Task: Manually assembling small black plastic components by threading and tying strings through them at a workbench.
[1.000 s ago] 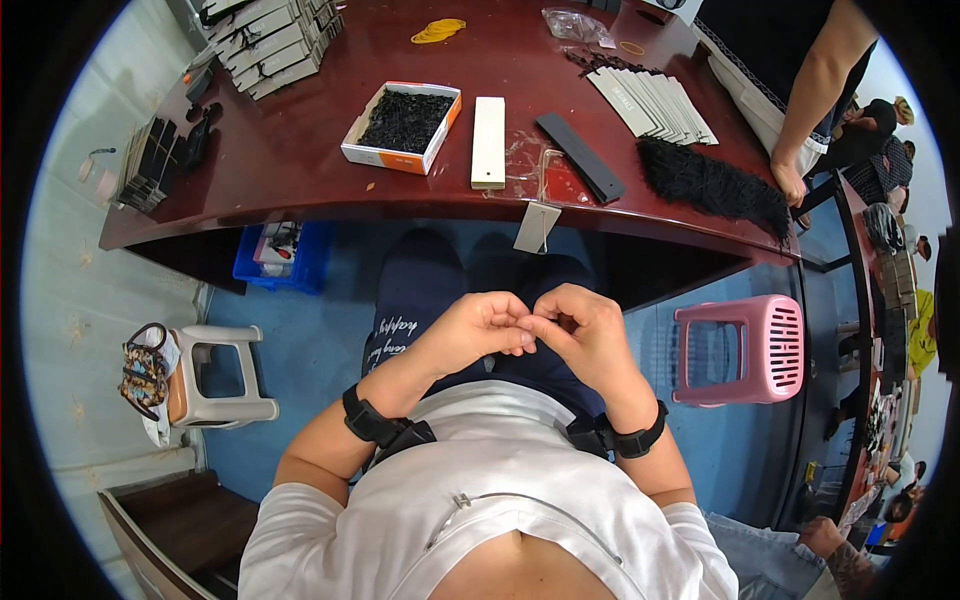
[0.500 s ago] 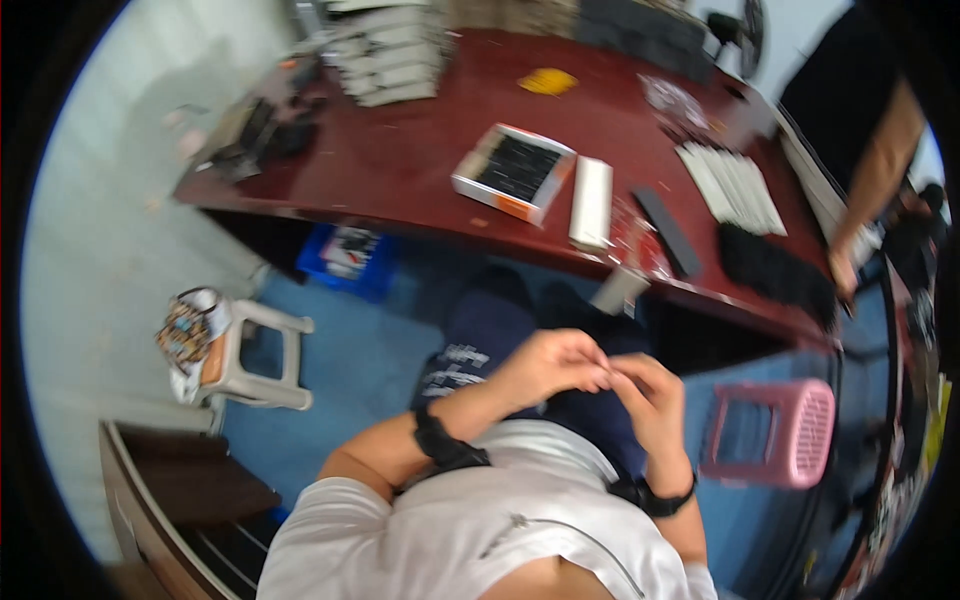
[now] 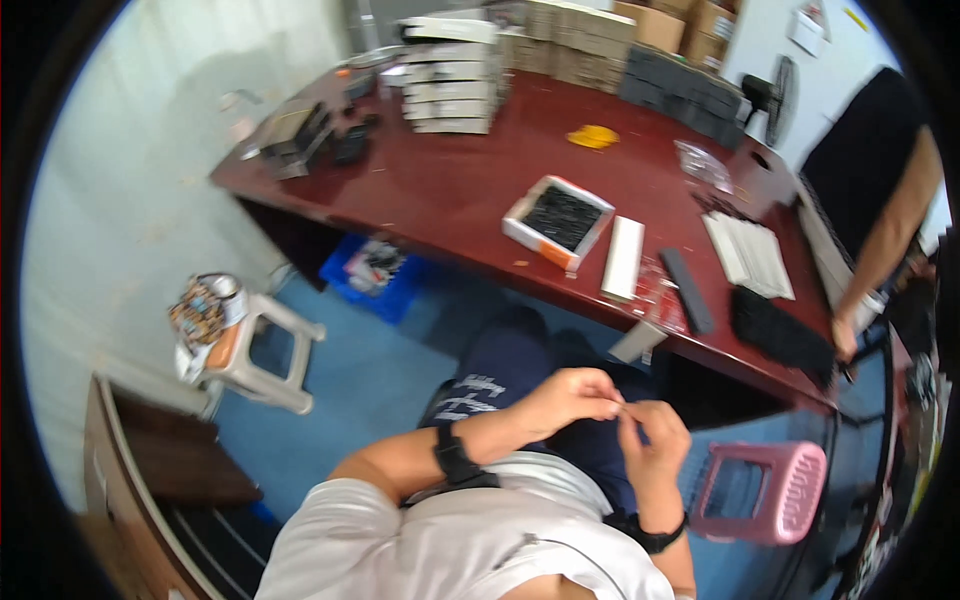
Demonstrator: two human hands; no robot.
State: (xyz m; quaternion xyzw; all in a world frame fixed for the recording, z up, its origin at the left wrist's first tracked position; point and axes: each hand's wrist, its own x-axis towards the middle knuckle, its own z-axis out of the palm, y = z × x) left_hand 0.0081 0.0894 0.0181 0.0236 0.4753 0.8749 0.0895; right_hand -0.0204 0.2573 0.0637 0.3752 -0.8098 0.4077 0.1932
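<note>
Above my lap, my left hand (image 3: 572,400) and my right hand (image 3: 655,440) meet with their fingertips pinched together. Whatever lies between the fingers is too small to make out. On the dark red desk (image 3: 430,190) in front of them stands an open white and orange box (image 3: 558,222) filled with thin black pieces. To its right lie a long white box (image 3: 623,258) and a dark grey strip (image 3: 686,291). A small pale box (image 3: 637,341) juts out at the desk's near edge, just beyond my hands.
Stacked white boxes (image 3: 448,80) and grey boxes (image 3: 683,92) stand at the back. Pale strips (image 3: 750,255) and a black bundle (image 3: 780,328) lie at the right, near another person's arm (image 3: 890,240). A pink stool (image 3: 765,492), beige stool (image 3: 275,345) and blue bin (image 3: 375,280) are on the floor.
The whole view has shifted, so the desk sits lower and further right in it. My hands stay pinched together, with the right hand's fingers more bent.
</note>
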